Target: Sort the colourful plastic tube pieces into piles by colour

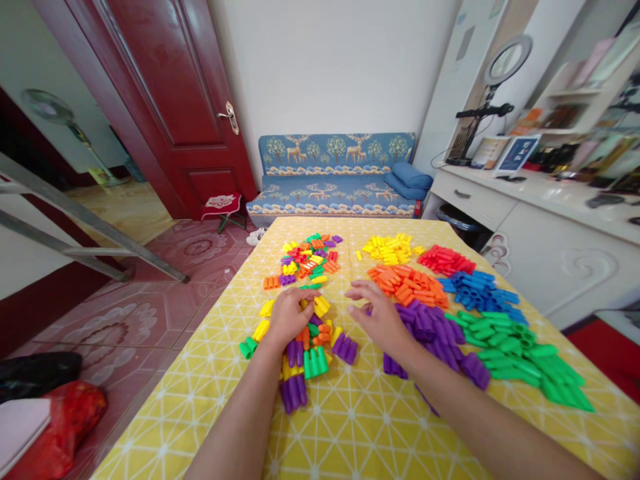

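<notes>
My left hand (293, 315) is over a mixed heap of short plastic tube pieces, many joined side by side. Its fingers are curled toward the thumb beside a yellow piece (321, 306); what they grip, if anything, is hidden. Nearer me are a green piece (315, 362) and a purple piece (293, 393). Across a gap, my right hand (376, 312) is held with fingers and thumb apart and nothing between them. It is beside the purple pile (433, 333) and just below the orange pile (410, 285).
Yellow (390, 249), red (447, 260), blue (480, 292) and green (515, 350) piles lie on the right of the table. Another mixed heap (310, 257) is farther back on the left. A blue sofa (335, 190) stands beyond the patterned tablecloth (345, 427); a white dresser (560, 233) is right.
</notes>
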Motion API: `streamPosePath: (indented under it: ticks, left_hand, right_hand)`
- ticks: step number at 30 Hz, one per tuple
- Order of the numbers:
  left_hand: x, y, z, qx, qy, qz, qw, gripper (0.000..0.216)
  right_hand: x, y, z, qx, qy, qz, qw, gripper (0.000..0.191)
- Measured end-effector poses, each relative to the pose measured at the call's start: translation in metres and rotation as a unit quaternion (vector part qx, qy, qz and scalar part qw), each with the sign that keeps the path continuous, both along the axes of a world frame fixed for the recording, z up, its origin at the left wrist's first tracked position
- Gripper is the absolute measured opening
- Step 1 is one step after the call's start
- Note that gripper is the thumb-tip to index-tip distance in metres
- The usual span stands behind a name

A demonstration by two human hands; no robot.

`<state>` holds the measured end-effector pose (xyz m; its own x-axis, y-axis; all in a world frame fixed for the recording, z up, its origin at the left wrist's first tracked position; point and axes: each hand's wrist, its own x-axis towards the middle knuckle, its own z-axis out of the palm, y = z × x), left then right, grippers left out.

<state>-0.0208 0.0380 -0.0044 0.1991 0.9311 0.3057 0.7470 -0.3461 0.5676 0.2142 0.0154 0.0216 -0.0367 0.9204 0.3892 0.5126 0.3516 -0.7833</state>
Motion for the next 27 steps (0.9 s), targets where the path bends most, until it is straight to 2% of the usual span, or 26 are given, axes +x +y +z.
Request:
streamPosePath:
  ticks: [3, 7, 15, 24, 27]
  left_hand:
    - [-0.001, -0.002, -0.001, 0.003, -0.085, -0.036, 0.996, 0.031]
    - [-0.002, -0.007, 0.001, 0.001, -0.195, -0.078, 0.978, 0.027]
    - [0.002, -0.011, 0.007, -0.019, -0.223, -0.104, 0.969, 0.022]
    - [0.002, -0.009, 0.001, -0.020, -0.207, -0.142, 0.968, 0.015]
    - [0.002, -0.008, 0.001, -0.019, -0.193, -0.130, 0.972, 0.015]
  right_hand:
    - [-0.042, -0.029, -0.021, -0.027, -0.013, 0.039, 0.999, 0.034]
    - [-0.062, -0.037, -0.045, -0.019, 0.009, 0.012, 1.000, 0.053]
    - [-0.067, -0.034, -0.051, -0.003, 0.028, -0.009, 1.000, 0.040]
    - [-0.070, -0.026, -0.057, -0.021, 0.058, -0.036, 0.997, 0.034]
    - [-0.070, -0.026, -0.057, -0.028, 0.069, -0.049, 0.996, 0.033]
